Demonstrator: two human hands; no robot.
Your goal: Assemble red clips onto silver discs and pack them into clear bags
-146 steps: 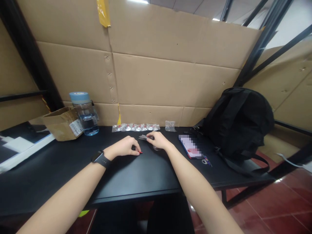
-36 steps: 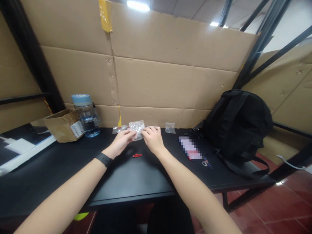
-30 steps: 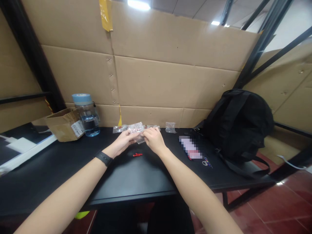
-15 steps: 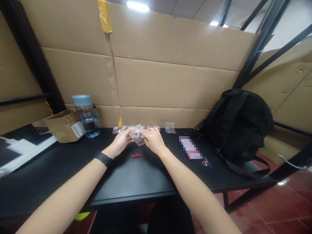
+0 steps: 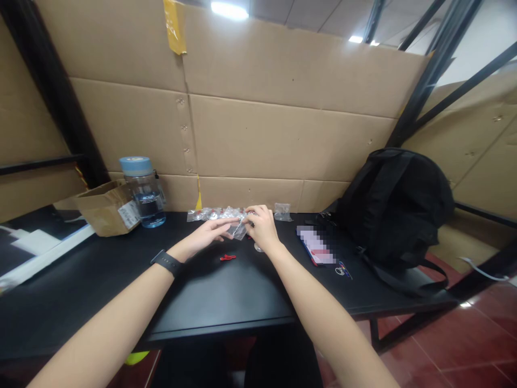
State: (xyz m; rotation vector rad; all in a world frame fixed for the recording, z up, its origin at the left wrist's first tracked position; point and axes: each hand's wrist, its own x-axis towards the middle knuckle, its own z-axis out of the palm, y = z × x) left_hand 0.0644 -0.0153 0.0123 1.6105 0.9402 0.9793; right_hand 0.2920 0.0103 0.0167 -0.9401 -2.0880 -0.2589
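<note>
My right hand (image 5: 262,228) is closed, pinching a small clear plastic bag (image 5: 239,229) at its upper edge just above the black table (image 5: 226,291). The fingers of my left hand (image 5: 210,233), which wears a black wrist band, stretch out and touch the bag's left side. A small red piece (image 5: 228,257) lies on the table in front of both hands. Behind them a strip of clear bags with red parts (image 5: 210,214) lies along the cardboard wall. A small round clear object (image 5: 258,248) sits beside my right wrist.
A water bottle (image 5: 143,191) and an open cardboard box (image 5: 105,207) stand at the back left. A small clear bag (image 5: 281,211), a phone (image 5: 316,244), a keyring (image 5: 342,269) and a black backpack (image 5: 398,205) fill the right. Cardboard sheets (image 5: 283,134) wall the back.
Both hands lifted a clear bag from the table and handled it together. Now it sits lower and further right; my right hand pinches it while my left fingers have stretched out.
</note>
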